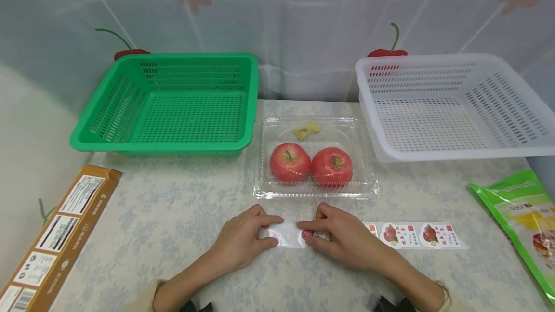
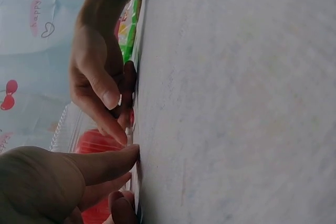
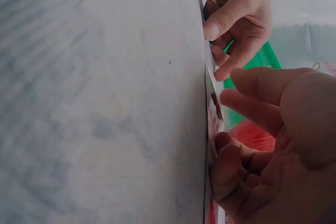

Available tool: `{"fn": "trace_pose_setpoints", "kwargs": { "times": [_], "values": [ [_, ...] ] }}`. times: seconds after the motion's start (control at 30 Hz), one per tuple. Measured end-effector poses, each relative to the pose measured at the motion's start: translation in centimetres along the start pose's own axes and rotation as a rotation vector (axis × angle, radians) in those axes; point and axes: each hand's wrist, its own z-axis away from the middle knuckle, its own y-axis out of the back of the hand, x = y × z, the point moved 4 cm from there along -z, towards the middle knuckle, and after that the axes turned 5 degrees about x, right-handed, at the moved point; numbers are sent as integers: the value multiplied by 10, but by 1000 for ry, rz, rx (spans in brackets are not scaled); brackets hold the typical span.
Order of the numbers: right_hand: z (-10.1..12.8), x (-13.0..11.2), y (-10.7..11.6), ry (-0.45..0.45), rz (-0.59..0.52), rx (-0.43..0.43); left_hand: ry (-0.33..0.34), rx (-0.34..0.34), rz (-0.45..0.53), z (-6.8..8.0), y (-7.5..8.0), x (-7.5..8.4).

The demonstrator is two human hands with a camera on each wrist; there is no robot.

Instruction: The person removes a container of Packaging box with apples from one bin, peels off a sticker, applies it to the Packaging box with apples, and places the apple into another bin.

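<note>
Head view: sticker strip (image 1: 412,236), a white backing sheet printed with round apple labels, lies flat on the desk (image 1: 173,215) near its front edge. Its long axis runs left to right, parallel to that edge; the bare, peeled end points left and the end with labels points right.

Left hand (image 1: 243,242): rests on the desk at the strip's left end, thumb and forefinger curled and pinching the bare backing. The left wrist view shows its fingertips (image 2: 131,153) pressed to the surface.

Right hand (image 1: 342,235): just beside the left hand, fingers curled over the strip, pinching the edge of a label (image 1: 314,235) between thumb and forefinger. Two further labels show whole to its right, and a third is partly covered.

Clear clamshell box (image 1: 315,158): closed, at the desk's centre just behind the hands, holding two red apples (image 1: 311,163) side by side and a small yellow sachet (image 1: 306,131) near its rear wall.

Green basket (image 1: 173,105): rear left of the desk. White basket (image 1: 451,105): rear right, its corner close to the clamshell.

Brown carton (image 1: 56,240): along the left edge, lying at a slant. Green printed bag (image 1: 520,220): at the right edge.
</note>
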Motion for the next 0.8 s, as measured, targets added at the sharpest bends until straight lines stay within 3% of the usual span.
{"fn": "trace_pose_setpoints", "kwargs": {
  "times": [0.17,0.33,0.8],
  "values": [
    [3,2,-1,55,-1,-24,-5,4,-5,1,0,1],
    [3,1,-2,26,16,-61,3,1,-8,0,0,1],
    [0,0,-2,14,4,-13,-1,-1,-4,1,1,2]
  ]
}}
